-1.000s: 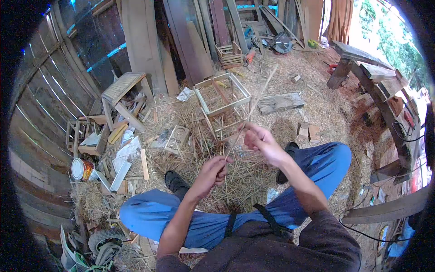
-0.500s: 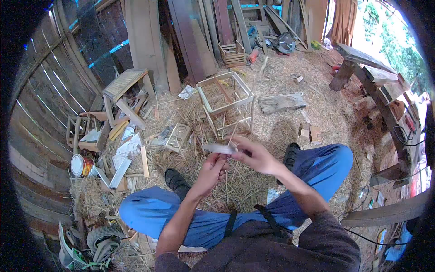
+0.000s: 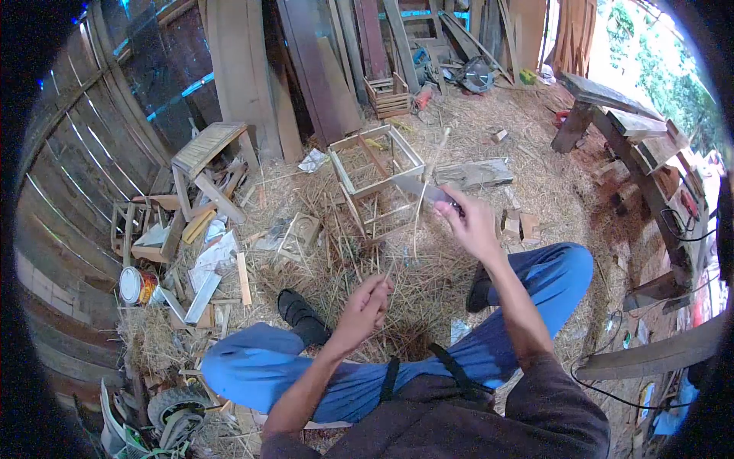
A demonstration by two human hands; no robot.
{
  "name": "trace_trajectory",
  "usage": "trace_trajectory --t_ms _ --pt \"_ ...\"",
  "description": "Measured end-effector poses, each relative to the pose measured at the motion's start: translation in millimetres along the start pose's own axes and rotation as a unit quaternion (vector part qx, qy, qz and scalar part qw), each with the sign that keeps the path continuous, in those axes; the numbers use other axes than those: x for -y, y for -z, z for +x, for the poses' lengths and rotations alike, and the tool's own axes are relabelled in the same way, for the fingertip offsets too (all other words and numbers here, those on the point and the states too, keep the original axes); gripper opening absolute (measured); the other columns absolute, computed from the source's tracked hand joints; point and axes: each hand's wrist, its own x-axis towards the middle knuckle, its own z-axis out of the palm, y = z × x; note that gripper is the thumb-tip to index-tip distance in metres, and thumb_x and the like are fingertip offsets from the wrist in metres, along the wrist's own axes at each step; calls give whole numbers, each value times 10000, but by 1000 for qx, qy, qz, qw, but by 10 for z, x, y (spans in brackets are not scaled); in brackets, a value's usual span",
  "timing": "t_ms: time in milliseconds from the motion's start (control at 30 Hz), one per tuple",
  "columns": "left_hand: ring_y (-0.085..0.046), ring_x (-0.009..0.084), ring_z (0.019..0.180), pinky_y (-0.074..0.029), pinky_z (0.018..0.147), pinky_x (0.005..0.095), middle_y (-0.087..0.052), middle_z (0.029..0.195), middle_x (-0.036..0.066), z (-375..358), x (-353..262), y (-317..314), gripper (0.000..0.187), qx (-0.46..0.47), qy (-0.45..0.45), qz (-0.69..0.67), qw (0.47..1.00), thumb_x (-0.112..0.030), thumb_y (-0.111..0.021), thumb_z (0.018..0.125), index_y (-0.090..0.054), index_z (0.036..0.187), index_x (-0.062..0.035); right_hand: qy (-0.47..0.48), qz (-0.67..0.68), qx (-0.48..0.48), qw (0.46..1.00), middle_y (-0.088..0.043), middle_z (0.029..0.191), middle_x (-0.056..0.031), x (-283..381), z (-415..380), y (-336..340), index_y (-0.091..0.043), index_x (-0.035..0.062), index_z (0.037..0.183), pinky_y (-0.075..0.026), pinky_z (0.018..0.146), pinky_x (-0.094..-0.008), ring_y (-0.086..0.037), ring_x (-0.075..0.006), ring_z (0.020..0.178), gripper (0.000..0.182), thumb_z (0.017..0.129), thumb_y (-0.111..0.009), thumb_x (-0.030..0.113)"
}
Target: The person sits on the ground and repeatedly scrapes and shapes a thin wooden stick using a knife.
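Observation:
My right hand (image 3: 472, 226) grips a knife by its dark handle, out in front of my right knee. Its broad grey blade (image 3: 415, 186) points left, overlapping the corner of a small wooden frame (image 3: 353, 191) in this view. A long thin pale strip (image 3: 417, 222) crosses the blade near the handle. Lower and to the left, my left hand (image 3: 367, 307) is closed, pinching a thin stick (image 3: 389, 269) whose tip pokes up past the fingers. Both hands are above the straw-covered ground between my legs, well apart from each other.
A small slatted stool (image 3: 210, 145) and a paint can (image 3: 138, 284) stand at left, among wood scraps. A weathered plank (image 3: 478, 173) lies behind the knife. Tall boards (image 3: 310, 69) lean at the back, near a circular saw (image 3: 478, 74). A rough timber bench (image 3: 619, 115) runs along the right.
My right hand has swung away from the left, forward and to the right, with the knife. My left hand has dropped slightly, still pinching the stick. The pale strip now shows by the blade.

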Motion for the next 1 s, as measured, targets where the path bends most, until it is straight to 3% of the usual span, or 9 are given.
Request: trace_trajectory --t_ms 100,200,300,400,533,567,700,933,1000 --pt "-356 38 544 -321 487 214 -401 701 -43 80 66 75 238 -23 -52 101 993 -282 -444 1064 -534 1144 -76 122 2 0 993 -664 705 -131 117 -172 -92 -691 106 1107 -508 583 -395 -674 -317 645 294 887 -662 299" --pt "-384 39 582 -362 514 211 -424 723 -36 47 127 113 255 3 -23 24 999 -283 -448 1062 -538 1172 -71 198 8 92 976 -687 764 -127 274 -310 -316 -686 120 1130 -513 580 -385 -673 -297 628 281 889 -668 263" --pt "-414 41 610 -378 531 213 -445 730 -30 -48 93 128 256 -30 -36 109 993 -281 -452 1060 -536 1160 -61 -85 11 35 996 -707 816 -127 165 -20 65 -683 130 1178 -516 573 -380 -675 -290 623 324 884 -682 267" --pt "-428 45 611 -360 520 217 -452 717 -29 36 159 88 248 -6 -10 128 992 -280 -454 1058 -537 1107 -52 46 -12 -7 999 -721 846 -140 19 -150 -114 -680 105 1203 -518 574 -374 -684 -260 622 353 892 -686 275" --pt "-423 49 595 -350 511 219 -461 722 -28 72 258 239 235 17 3 101 995 -277 -441 1056 -528 1059 -58 7 119 23 993 -735 954 -152 124 -160 -194 -641 77 1262 -523 628 -331 -697 -204 680 386 912 -679 235" --pt "-416 49 590 -349 508 219 -458 723 -28 90 241 263 233 15 12 109 994 -275 -437 1056 -525 1057 -59 81 128 -56 987 -733 991 -158 52 -96 -261 -629 70 1276 -527 681 -333 -705 -213 756 400 913 -684 228" --pt "-391 51 564 -339 494 217 -446 714 -29 145 156 254 219 26 -4 92 995 -263 -426 1054 -515 1096 -66 -43 184 15 982 -727 1020 -168 -31 -97 -184 -635 48 1256 -532 754 -362 -707 -220 828 395 923 -681 256" --pt "-369 41 543 -308 470 224 -417 711 -55 314 -205 11 229 -5 -38 11 999 -271 -445 1056 -530 1145 -78 -53 110 161 979 -692 1091 -201 379 -216 -205 -628 57 1251 -542 748 -383 -712 -290 897 397 904 -695 238" --pt "-369 40 551 -303 469 225 -408 716 -63 348 -249 -16 230 -52 -52 43 996 -266 -460 1054 -528 1164 -77 64 107 124 984 -691 1056 -195 346 -309 -348 -647 72 1216 -542 738 -396 -698 -329 896 371 887 -703 233"
